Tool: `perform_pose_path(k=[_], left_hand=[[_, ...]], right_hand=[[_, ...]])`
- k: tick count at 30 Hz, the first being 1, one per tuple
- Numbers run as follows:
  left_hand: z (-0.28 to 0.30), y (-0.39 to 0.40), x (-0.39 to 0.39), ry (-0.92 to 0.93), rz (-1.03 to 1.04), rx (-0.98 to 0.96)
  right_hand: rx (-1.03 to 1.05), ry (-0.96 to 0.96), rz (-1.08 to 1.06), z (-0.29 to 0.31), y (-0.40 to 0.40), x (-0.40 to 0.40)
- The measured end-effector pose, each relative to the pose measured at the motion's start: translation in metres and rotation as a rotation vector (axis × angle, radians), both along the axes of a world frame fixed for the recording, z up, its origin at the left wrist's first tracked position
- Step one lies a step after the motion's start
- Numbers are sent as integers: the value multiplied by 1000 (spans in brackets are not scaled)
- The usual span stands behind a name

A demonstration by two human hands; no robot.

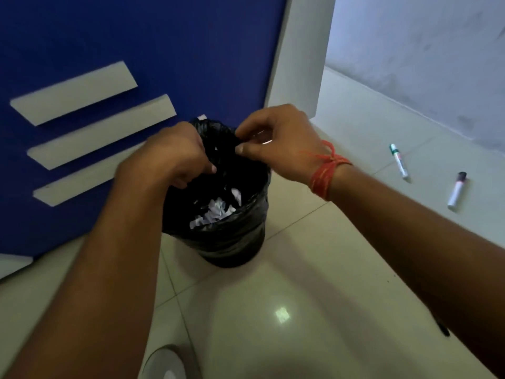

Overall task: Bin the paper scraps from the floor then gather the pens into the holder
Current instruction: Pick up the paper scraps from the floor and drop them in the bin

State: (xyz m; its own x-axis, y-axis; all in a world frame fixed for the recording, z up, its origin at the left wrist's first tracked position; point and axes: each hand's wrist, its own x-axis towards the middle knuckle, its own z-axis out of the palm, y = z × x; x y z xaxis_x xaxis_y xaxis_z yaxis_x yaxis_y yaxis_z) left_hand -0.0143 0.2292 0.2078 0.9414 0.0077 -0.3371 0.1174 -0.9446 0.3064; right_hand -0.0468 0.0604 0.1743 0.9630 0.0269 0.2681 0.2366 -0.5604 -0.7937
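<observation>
Two hands are busy at the mouth of the bin (218,236), so by my reading the paper half of the task is near its close and the pens have not been started. The left hand (175,154) is curled nearly closed on the near-left edge of the black bag (237,222) that lines the bin, knuckles up, thumb tucked toward the opening. The right hand (276,143) sits just across from it, pinching the far edge of the bag between thumb and forefinger, the other fingers folded in; a red thread (325,170) is tied round that wrist. Both forearms reach forward and down from the bottom corners of the view, meeting over the rim.

Below the hands, down inside the bag, lie the crumpled paper scraps (216,212). No loose paper shows on the floor (300,269) in view, though what lies outside the view cannot be told.

To the right of the right hand, well apart from it, two pens lie on the tiles: a green-capped marker (398,160) and, further right, a dark-capped marker (457,190). A third dark pen (442,326) seems to peek out under the right forearm. The holder is not in view.

Next, I judge, both hands must let go of the bag, and the right one swing outward and down for the nearest marker.
</observation>
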Motion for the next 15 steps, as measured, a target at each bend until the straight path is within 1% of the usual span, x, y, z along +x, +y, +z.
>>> perform_pose_path(k=[3, 4, 6, 8, 10, 12, 15], left_hand=[[-2, -15, -1, -285, -39, 30], [-2, -25, -2, -375, -60, -18], [-7, -52, -7, -476, -116, -208], [-16, -90, -9, -466, -171, -468], [-27, -130, -5, -385, -184, -702], [-35, -162, 1, -314, -191, -859], [-42, -196, 14, -217, -172, -1014]], right_hand=[[329, 29, -149, -10, -22, 1], [383, 36, -198, -13, -32, 0], [428, 55, -286, -20, -52, -5], [462, 59, -374, -24, -74, -14], [479, 45, -464, -25, -98, -23], [511, 45, -511, -22, -119, -29], [525, 26, -557, -11, -147, -29]])
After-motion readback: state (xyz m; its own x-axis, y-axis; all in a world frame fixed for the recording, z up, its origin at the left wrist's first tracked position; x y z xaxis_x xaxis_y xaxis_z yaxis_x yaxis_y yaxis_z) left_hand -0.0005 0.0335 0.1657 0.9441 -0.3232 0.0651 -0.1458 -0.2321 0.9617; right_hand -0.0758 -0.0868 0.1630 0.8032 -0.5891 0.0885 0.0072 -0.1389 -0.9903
